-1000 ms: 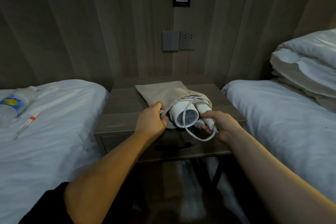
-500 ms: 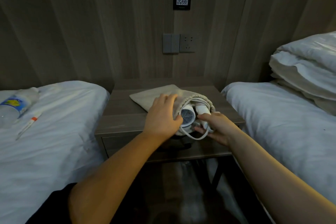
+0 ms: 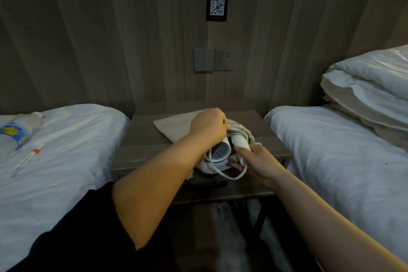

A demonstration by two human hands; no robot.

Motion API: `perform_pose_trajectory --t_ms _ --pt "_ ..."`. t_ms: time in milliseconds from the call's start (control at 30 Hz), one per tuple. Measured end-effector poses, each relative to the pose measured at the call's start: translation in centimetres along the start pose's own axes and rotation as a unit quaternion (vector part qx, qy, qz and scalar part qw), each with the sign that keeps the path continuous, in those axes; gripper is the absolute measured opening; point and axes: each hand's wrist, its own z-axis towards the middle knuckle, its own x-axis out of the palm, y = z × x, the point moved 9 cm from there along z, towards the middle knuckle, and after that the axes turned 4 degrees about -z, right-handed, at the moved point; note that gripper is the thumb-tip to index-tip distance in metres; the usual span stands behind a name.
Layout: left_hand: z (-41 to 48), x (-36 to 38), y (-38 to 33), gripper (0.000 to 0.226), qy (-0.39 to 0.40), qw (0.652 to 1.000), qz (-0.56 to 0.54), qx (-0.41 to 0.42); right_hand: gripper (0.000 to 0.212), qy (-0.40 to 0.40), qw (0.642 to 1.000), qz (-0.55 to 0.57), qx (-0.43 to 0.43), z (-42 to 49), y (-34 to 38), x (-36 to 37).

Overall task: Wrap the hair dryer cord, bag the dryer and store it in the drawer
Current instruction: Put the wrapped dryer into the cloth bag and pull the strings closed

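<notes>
A white hair dryer (image 3: 220, 152) lies half inside a beige drawstring bag (image 3: 176, 125) on the nightstand (image 3: 141, 139), its rear grille facing me. My left hand (image 3: 209, 127) grips the gathered top rim of the bag's mouth above the dryer. My right hand (image 3: 257, 162) holds the dryer's folded white handle (image 3: 239, 140) at the bag's opening. A loop of white cord (image 3: 227, 175) hangs out past the nightstand's front edge. The drawer front (image 3: 242, 190) with its dark handle is shut below.
White beds flank the nightstand on the left (image 3: 66, 161) and right (image 3: 342, 161). A plastic bottle (image 3: 16, 131) and a pen (image 3: 29, 158) lie on the left bed. Folded duvets (image 3: 371, 90) are stacked at right. A wall socket (image 3: 223, 60) sits above.
My left hand has moved up from the bag's near side onto the top rim of its mouth. The dryer sits deeper in the bag, and my right hand stays on the handle.
</notes>
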Motion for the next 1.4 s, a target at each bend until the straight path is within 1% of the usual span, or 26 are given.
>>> perform_pose_trajectory --t_ms 100,200,267,333,400,467,567,600,667,700,767,833,867,967,1033,1100,1200,1267,1333,1400 --pt "-0.3 -0.1 -0.1 0.014 -0.025 0.999 -0.012 0.018 0.037 0.006 1.0 0.016 -0.016 -0.1 -0.1 0.2" --pt "-0.8 -0.9 -1.1 0.008 -0.07 0.995 -0.033 0.065 0.036 0.01 1.0 0.01 -0.026 -0.1 0.0 0.4" --pt "-1.1 -1.0 -2.3 0.007 -0.072 0.99 -0.057 0.103 0.03 -0.004 0.999 -0.016 -0.036 -0.1 0.4 0.6" --pt "-1.5 -1.1 -3.8 0.007 -0.077 0.982 -0.092 0.145 0.026 -0.033 0.999 -0.017 -0.03 0.2 0.5 0.6" --pt "-2.0 -1.5 -4.3 0.007 -0.085 0.973 -0.126 0.175 0.027 -0.05 0.998 0.048 -0.003 0.4 0.3 0.8" --pt "-2.4 -1.2 -3.2 0.007 -0.081 0.973 -0.109 0.184 0.025 -0.052 0.991 0.122 0.016 0.5 0.0 1.2" --pt "-3.0 0.4 0.3 0.008 -0.074 0.983 -0.03 0.163 0.023 -0.053 0.983 0.172 0.02 0.5 0.1 2.0" --pt "-3.2 0.6 1.3 0.011 -0.084 0.985 -0.014 0.152 0.023 -0.052 0.981 0.185 0.02 0.6 0.1 2.4" --pt "-3.8 0.6 3.1 0.025 -0.102 0.988 -0.009 0.114 0.021 -0.034 0.977 0.211 0.021 0.6 0.3 3.2" --pt "-4.1 0.5 4.0 0.03 -0.106 0.99 -0.018 0.086 0.019 -0.014 0.973 0.227 0.024 0.6 0.5 3.6" --pt "-4.6 0.6 6.2 0.034 -0.106 0.993 -0.044 0.027 0.02 0.057 0.963 0.263 0.03 0.2 1.0 4.5" --pt "-5.0 0.6 8.1 0.033 -0.111 0.991 -0.072 -0.015 0.026 0.121 0.95 0.286 0.033 -0.5 1.2 4.9" --pt "-5.3 0.7 8.8 0.032 -0.111 0.99 -0.083 -0.028 0.031 0.128 0.949 0.286 0.034 -0.7 1.1 4.8" --pt "-5.5 1.1 9.6 0.027 -0.092 0.989 -0.108 -0.05 0.043 0.089 0.955 0.282 0.023 -0.4 0.4 4.0" --pt "-5.5 1.3 9.3 0.02 -0.076 0.987 -0.134 -0.055 0.045 0.041 0.96 0.277 0.027 -0.1 -0.2 3.6" --pt "-5.4 0.9 8.7 0.017 -0.082 0.986 -0.141 -0.044 0.044 -0.015 0.961 0.273 0.035 0.2 -0.9 3.2" --pt "-5.6 -0.5 7.6 0.016 -0.118 0.987 -0.107 0.004 0.043 -0.091 0.957 0.269 0.056 -0.1 -1.4 2.7" --pt "-5.8 -0.9 6.7 0.015 -0.117 0.989 -0.074 0.049 0.046 -0.122 0.943 0.301 0.076 -0.4 -1.4 2.8" --pt "-6.0 -0.7 5.8 0.012 -0.099 0.989 -0.058 0.099 0.048 -0.137 0.93 0.331 0.083 -0.4 -1.1 3.2" --pt "-6.4 -0.5 5.3 0.011 -0.082 0.985 -0.065 0.136 0.047 -0.131 0.944 0.291 0.082 0.1 -0.6 3.7"
